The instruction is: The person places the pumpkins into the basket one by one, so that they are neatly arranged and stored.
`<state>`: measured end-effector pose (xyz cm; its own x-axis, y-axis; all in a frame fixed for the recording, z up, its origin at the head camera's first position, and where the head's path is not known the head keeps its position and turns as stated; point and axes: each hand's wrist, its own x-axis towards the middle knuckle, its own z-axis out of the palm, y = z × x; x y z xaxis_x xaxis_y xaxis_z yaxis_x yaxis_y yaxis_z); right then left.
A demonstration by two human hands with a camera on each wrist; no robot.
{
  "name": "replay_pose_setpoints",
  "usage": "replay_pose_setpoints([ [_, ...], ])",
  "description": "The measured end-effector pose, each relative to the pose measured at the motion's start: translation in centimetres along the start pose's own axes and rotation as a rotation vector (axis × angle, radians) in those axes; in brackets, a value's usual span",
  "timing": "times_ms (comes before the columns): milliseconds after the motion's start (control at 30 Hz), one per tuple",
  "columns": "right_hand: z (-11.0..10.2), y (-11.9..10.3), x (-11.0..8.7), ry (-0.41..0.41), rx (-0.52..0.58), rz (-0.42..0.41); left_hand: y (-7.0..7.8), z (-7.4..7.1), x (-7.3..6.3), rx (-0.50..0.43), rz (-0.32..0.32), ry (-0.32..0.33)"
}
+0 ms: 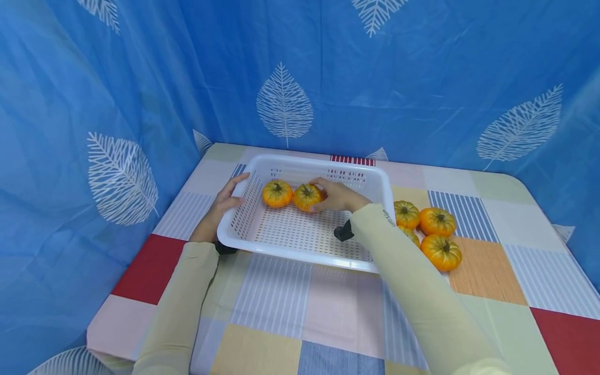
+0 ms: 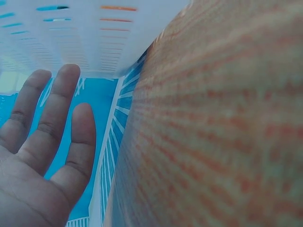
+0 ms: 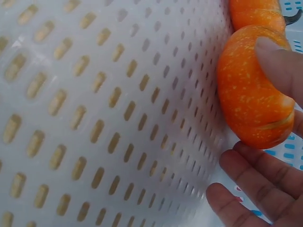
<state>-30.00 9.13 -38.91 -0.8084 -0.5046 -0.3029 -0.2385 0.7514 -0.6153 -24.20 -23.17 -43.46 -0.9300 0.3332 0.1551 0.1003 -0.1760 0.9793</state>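
Observation:
A white plastic basket with slotted walls and floor stands on the table. Two small orange pumpkins lie side by side in its far left part. My right hand reaches in and grips the right-hand pumpkin, with the thumb over its side in the right wrist view and several fingers spread below. The other pumpkin sits next to it, near the left wall. At the basket's left end, my left hand rests on the rim; in the left wrist view its fingers are nearly straight against the outside wall.
Several more pumpkins are grouped on the table right of the basket, one partly behind my right sleeve. A patchwork cloth covers the table. Blue leaf-print curtains hang at the back and sides.

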Motion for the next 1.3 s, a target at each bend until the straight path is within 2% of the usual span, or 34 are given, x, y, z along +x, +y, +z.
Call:
replay_pose_setpoints([
  [367, -0.7, 0.2, -0.2, -0.034, 0.036, -0.020, -0.2, -0.2, 0.1, -0.001, 0.014, -0.002],
  [633, -1.5, -0.1, -1.0, 0.067, 0.065, -0.054, -0.2, -0.1, 0.1, -0.002, -0.002, -0.012],
  [800, -2.1, -0.5, -1.7, 0.097, 0.087, -0.077, 0.0, 0.0, 0.0, -0.007, 0.006, -0.013],
  [1033, -3.1, -1.7, -3.2, 0.163, 0.176, -0.147, 0.0, -0.2, 0.1, -0.011, 0.021, -0.028],
  [1300, -4.1, -2.9, -5.4, 0.216, 0.228, -0.244, -0.1, -0.3, -0.1, -0.017, 0.024, -0.014],
])
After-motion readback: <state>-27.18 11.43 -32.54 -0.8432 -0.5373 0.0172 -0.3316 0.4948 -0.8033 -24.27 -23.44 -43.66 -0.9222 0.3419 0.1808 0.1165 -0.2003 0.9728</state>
